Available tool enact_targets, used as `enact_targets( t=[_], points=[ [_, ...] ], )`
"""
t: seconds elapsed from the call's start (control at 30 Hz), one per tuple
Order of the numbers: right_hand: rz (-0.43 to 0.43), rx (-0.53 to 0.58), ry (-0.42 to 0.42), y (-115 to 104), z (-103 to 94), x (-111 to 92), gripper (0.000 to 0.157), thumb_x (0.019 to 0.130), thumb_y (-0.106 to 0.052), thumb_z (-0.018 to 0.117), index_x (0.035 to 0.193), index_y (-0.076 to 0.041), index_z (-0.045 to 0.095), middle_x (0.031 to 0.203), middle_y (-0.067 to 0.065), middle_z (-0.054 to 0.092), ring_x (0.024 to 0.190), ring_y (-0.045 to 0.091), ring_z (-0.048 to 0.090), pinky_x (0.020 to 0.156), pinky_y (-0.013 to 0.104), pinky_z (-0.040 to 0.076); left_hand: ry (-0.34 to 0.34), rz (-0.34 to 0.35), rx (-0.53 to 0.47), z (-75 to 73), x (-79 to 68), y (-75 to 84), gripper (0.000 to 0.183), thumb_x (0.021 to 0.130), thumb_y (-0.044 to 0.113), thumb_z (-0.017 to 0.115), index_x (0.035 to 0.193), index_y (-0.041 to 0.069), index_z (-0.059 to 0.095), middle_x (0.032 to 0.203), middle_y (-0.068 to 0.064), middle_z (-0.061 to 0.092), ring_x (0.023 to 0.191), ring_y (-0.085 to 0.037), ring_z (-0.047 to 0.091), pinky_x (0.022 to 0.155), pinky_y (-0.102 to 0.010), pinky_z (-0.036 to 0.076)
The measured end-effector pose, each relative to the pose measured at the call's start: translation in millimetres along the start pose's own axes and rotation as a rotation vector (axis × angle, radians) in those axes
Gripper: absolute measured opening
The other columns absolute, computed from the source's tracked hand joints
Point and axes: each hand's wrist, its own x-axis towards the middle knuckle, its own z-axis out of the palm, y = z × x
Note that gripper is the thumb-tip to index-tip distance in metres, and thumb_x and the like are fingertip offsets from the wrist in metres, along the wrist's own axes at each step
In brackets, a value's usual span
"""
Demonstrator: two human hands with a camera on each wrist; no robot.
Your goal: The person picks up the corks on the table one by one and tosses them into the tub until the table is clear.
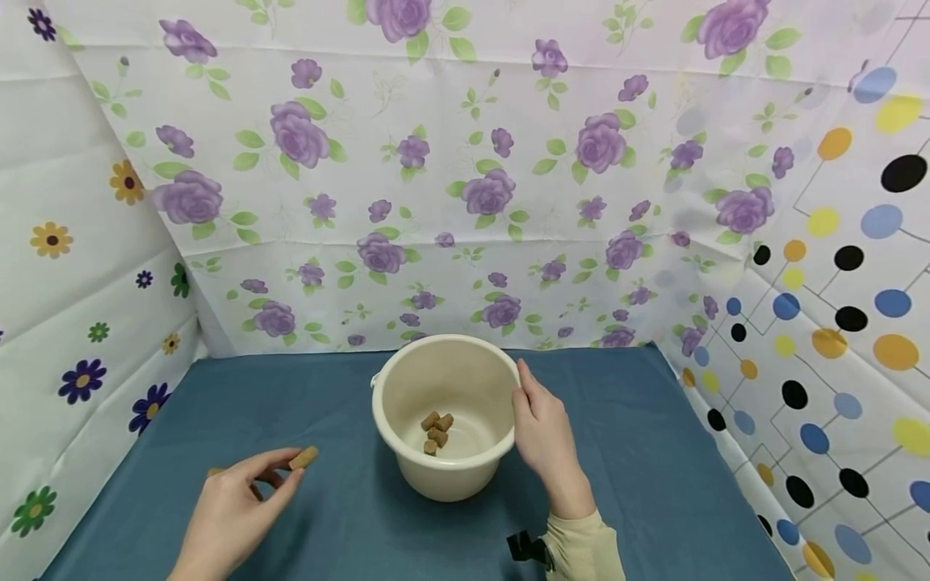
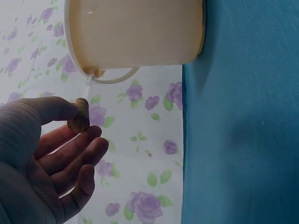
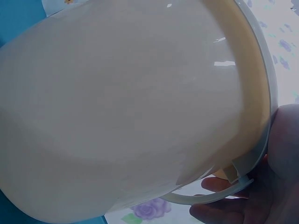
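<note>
A cream plastic bucket (image 1: 450, 476) stands upright, its mouth tilted somewhat toward the head camera. Several corks (image 1: 438, 436) lie on its floor. My left hand (image 1: 236, 504) pinches one more cork (image 2: 80, 115) between thumb and index finger, left of the bucket and apart from it. The other fingers of that hand are loosely bent. My right hand (image 1: 545, 428) grips the bucket's right rim; in the right wrist view its fingers lie around the thin handle (image 3: 205, 198) outside the wall. Behind the left hand a small brown piece (image 1: 215, 471) shows, mostly hidden.
Beneath everything is a dark blue cloth (image 1: 327, 403) on the table. A flowered sheet (image 1: 465, 202) hangs at the back, with patterned sheets on both sides. A black strap (image 1: 529, 549) sits by the right sleeve (image 1: 584, 549).
</note>
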Motion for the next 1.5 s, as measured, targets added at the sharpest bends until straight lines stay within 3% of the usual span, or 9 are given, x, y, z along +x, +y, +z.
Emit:
enact_targets(
  t=[0.3,0.53,0.73,1.17,1.5],
  points=[
    [0.002,0.001,-0.004,-1,-0.6,1,0.050,0.116,-0.022,0.045,0.164,-0.009,0.041,0.164,0.013,0.045,0.148,0.034,0.047,0.115,0.057,0.045,0.060,0.064,-0.032,7.1,2.9,16.4,0.025,0.096,0.021,0.083,0.120,0.014,0.082,0.097,0.003,0.078,0.072,-0.005,0.064,0.056,-0.027,0.051],
    [0.008,-0.001,-0.004,-1,-0.1,0,0.050,0.116,-0.023,0.045,0.164,-0.009,0.042,0.164,0.013,0.046,0.148,0.034,0.047,0.115,0.057,0.044,0.163,0.191,-0.090,13.2,5.7,28.2,0.021,0.094,0.017,0.086,0.115,0.018,0.084,0.095,0.007,0.078,0.072,-0.002,0.066,0.057,-0.025,0.053],
    [0.006,0.000,-0.005,-2,0.1,0,0.051,0.116,-0.022,0.045,0.165,-0.009,0.041,0.164,0.013,0.045,0.148,0.034,0.047,0.115,0.057,0.044,0.212,0.252,-0.119,16.2,7.8,35.2,0.023,0.092,0.014,0.087,0.115,0.018,0.084,0.096,0.007,0.078,0.073,-0.002,0.066,0.059,-0.025,0.055],
    [0.002,-0.005,-0.004,-2,-0.1,0,0.050,0.116,-0.022,0.045,0.164,-0.009,0.041,0.165,0.013,0.044,0.149,0.034,0.046,0.116,0.057,0.043,0.233,0.328,-0.194,20.7,15.1,49.2,0.026,0.092,0.010,0.086,0.117,0.016,0.083,0.098,0.008,0.078,0.077,-0.003,0.068,0.061,-0.027,0.056],
    [0.007,0.005,-0.001,-1,0.5,0,0.050,0.116,-0.022,0.045,0.164,-0.009,0.041,0.165,0.013,0.044,0.149,0.034,0.046,0.116,0.058,0.043,0.229,0.344,-0.252,24.9,19.5,64.4,0.027,0.092,0.009,0.086,0.119,0.016,0.083,0.097,0.012,0.077,0.079,-0.005,0.069,0.063,-0.029,0.057]
  ],
)
